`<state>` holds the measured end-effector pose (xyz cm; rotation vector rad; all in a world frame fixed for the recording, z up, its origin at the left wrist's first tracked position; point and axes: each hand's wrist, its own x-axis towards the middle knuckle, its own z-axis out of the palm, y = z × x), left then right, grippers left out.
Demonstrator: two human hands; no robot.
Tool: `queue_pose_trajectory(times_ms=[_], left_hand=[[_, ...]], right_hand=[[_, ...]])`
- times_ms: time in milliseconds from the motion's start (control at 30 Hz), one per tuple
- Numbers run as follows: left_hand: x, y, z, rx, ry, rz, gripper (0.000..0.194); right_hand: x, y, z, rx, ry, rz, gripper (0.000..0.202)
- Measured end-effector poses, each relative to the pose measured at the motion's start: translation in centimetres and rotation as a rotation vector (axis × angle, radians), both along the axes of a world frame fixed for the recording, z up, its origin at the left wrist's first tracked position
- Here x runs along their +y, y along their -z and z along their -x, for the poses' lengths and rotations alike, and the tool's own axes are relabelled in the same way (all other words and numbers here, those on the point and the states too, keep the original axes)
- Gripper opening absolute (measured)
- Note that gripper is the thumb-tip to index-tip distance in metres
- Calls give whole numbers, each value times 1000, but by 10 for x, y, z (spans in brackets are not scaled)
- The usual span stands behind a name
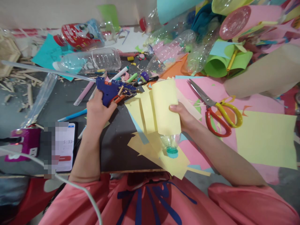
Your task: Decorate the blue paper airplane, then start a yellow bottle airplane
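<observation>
My left hand [97,111] is closed around a blue hot glue gun [109,90] with an orange trigger, its nozzle turned to the right. A long clear glue stick [51,72] sticks out of the gun's back. In my right hand [181,115] is a plastic bottle [169,141] with a green cap [172,152], wrapped in pale yellow paper [166,106]. The bottle's cap end points toward me, and my thumb presses on the paper. Beneath it lie yellow paper sheets [161,154], partly hidden by the bottle.
Scissors [211,104] with red and yellow handles lie on pink paper at right. Clear and labelled bottles [91,59] fill the back. A phone [67,147] and a purple box [25,143] sit at left. Another person's arm [262,72] reaches in from the right.
</observation>
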<state>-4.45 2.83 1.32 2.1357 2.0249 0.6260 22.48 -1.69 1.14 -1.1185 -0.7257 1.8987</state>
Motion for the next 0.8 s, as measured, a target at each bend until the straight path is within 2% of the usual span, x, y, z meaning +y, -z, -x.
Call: queue_pose_trajectory(times_ms=[100,267,367,500,567,633,733,800], left_hand=[[1,-1,-2,10,-24,15,41],[-1,-9,-11,18,-161,75,39],[-1,-13,-12,-73,-244,-17,40],[4,-15,3,-163,-355,-209,45],[9,-16,15,-189,-367,-229,41],[14,-16,26,-202,-471,-202,29],[20,-15,38,-244,-603,-47,15],[23,-13,41,-274,-571,-22,12]], right_hand=[[0,-1,0,1,9,3,60],[0,-1,-1,-8,5,9,57],[0,-1,0,-15,41,18,56],[0,-2,2,-14,56,18,55],[0,-2,2,-10,64,25,55],[0,-1,2,-11,73,39,56],[1,0,1,-25,69,59,56],[1,1,0,-28,65,63,56]])
